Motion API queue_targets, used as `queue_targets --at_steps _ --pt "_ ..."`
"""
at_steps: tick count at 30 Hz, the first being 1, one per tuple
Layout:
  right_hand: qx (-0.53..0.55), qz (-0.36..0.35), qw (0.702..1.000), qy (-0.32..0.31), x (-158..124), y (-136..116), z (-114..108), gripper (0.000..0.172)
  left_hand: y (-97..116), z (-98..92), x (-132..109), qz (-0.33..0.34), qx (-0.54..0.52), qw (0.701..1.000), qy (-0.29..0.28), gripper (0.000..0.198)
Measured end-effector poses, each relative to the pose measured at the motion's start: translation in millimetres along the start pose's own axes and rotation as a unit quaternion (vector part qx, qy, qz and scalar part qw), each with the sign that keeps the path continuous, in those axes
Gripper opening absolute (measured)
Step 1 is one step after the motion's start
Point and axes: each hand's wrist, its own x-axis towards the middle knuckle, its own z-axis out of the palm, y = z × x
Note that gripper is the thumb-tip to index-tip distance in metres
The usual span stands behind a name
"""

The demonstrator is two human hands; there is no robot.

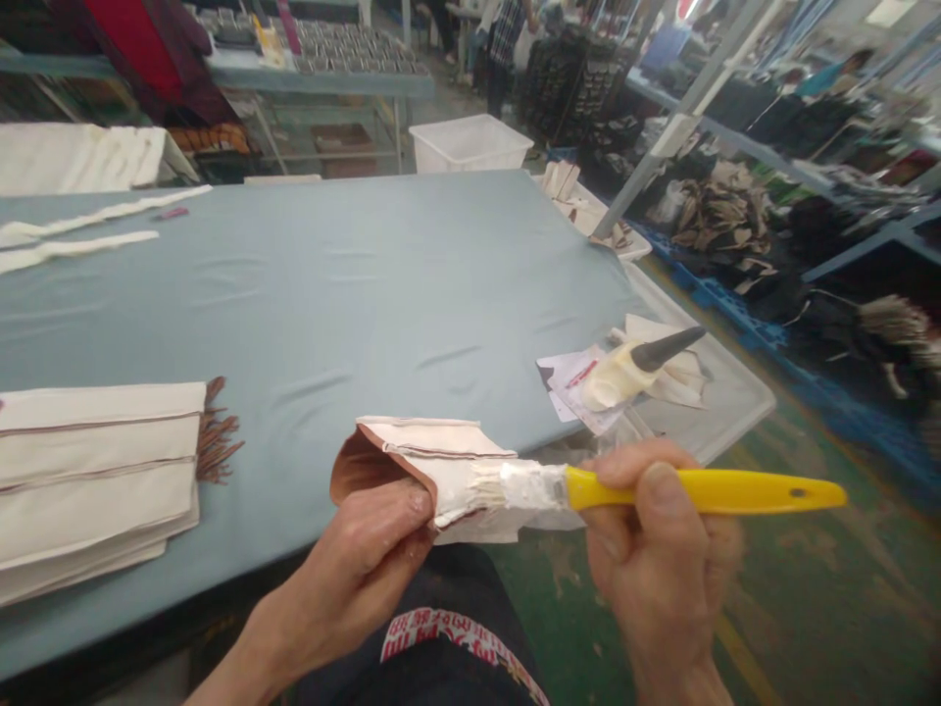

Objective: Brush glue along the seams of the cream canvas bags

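Observation:
My left hand point(374, 539) pinches the near edge of a cream fabric piece point(441, 438) with a brown inner side, which bulges open at its left end. The piece lies at the table's front edge and partly overhangs it. In my right hand point(654, 534) is a paintbrush point(742, 490) with a yellow handle. Its bristles, coated in white paste, press on the cream surface just right of my left fingers. A stack of similar cream pieces point(103, 471) with brown strips at its end lies to the left.
On the table's right corner stands a pale, paste-smeared bottle point(614, 378) with a dark pointed top, on some paper. A translucent bin point(735, 412) sits beyond that edge. White strips point(95, 211) lie at far left. A white tub point(470, 142) stands behind the blue-grey table point(382, 294).

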Motion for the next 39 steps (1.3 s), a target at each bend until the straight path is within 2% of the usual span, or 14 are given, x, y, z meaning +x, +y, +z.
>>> queue_targets --at_steps 4,8,13,17,23,27,30,33,37,39 --pt "0.018 0.036 0.997 -0.060 -1 3 -9 0.030 5 10.7 3 0.008 0.008 1.000 0.008 0.027" --pt "0.040 0.019 0.999 -0.023 -3 6 -14 0.029 9 16.5 3 -0.004 0.027 0.999 0.016 0.027" --pt "0.051 0.046 0.995 -0.079 -6 7 -17 0.028 12 18.0 2 -0.012 0.004 1.000 0.008 0.027" --pt "0.046 0.006 0.998 -0.032 -4 6 -16 0.029 15 17.8 1 -0.025 -0.004 0.999 0.025 0.030" --pt "0.035 0.044 0.994 -0.088 -10 6 -17 0.032 15 21.7 -6 -0.023 0.015 0.999 0.033 0.028" --pt "0.030 0.059 0.996 -0.058 -6 9 -27 0.034 18 25.6 -6 -0.043 -0.015 0.999 0.029 0.030" --pt "0.047 0.040 0.998 -0.022 1 9 -29 0.033 23 24.9 0 -0.112 -0.066 0.991 0.032 0.030" --pt "0.062 -0.006 0.998 -0.005 3 7 -28 0.030 26 20.1 8 -0.206 -0.187 0.960 0.039 0.031" --pt "0.065 -0.053 0.995 -0.045 -1 3 -27 0.026 29 13.0 15 -0.302 -0.424 0.853 0.002 0.038" --pt "0.061 -0.067 0.993 -0.074 -3 4 -28 0.023 33 12.1 18 -0.317 -0.476 0.820 -0.003 0.042"
